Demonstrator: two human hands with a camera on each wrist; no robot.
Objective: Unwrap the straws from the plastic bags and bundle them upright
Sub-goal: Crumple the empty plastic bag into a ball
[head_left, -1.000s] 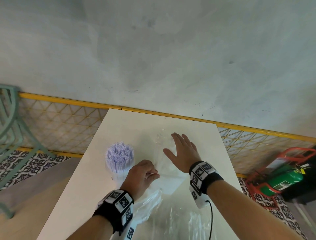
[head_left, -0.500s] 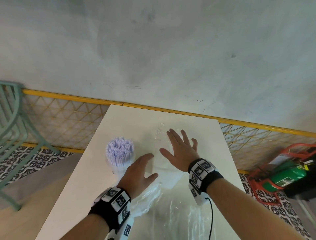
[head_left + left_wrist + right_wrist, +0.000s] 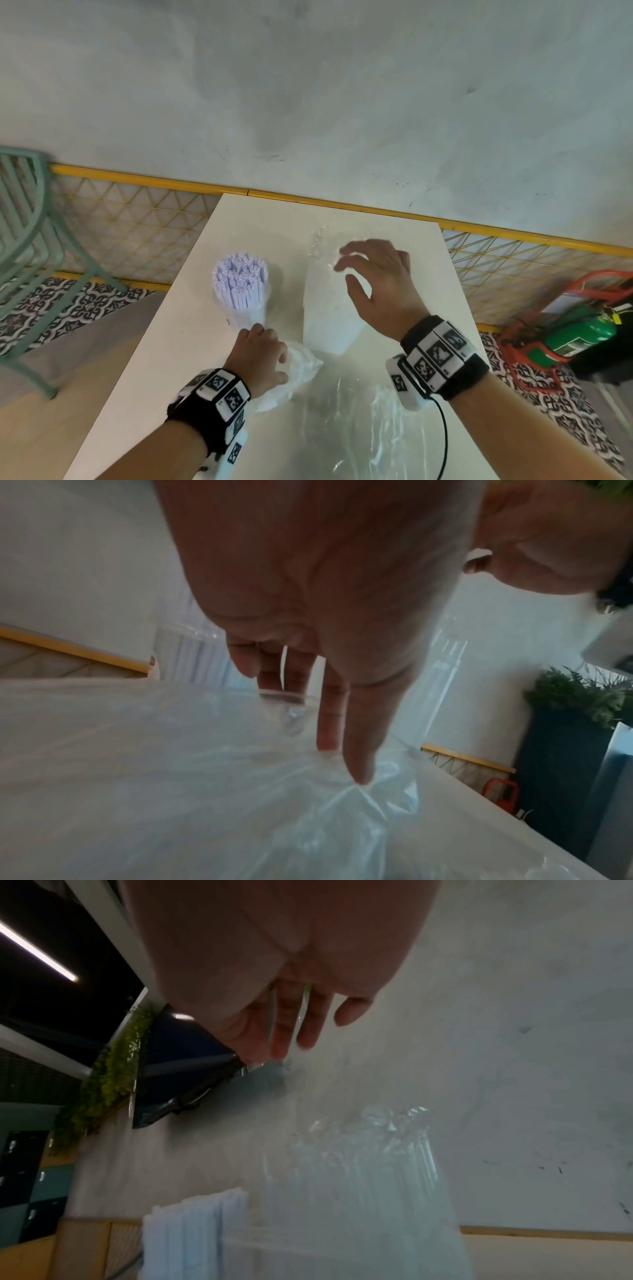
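Left hand [image 3: 262, 356] low on the white table [image 3: 144, 359], fingers curled into a bunch of clear plastic bag [image 3: 301, 365]; in the wrist view two fingertips [image 3: 359, 767] press the film down where it puckers. Right hand [image 3: 373, 274] hovers above a still-bagged pack of straws [image 3: 329, 308], fingers spread and relaxed, holding nothing. Whether it touches the wrap, cannot tell.

Unwrapped straws [image 3: 239, 274] stand bundled upright just ahead of the left hand's knuckles, left of the right hand.

Judgement: bag removal in progress. To do it well, the left hand should keep the loose film anchored while the right takes the sealed top of the pack and draws the wrap off along the straws, not across them.

Room: the standing bundle is near the left hand and would likely tip if the film drags sideways. More loose plastic [image 3: 359, 428] lies behind both wrists. Table edge close beyond the right hand's little-finger side; open tabletop ahead of the fingertips toward the yellow rail [image 3: 342, 205].
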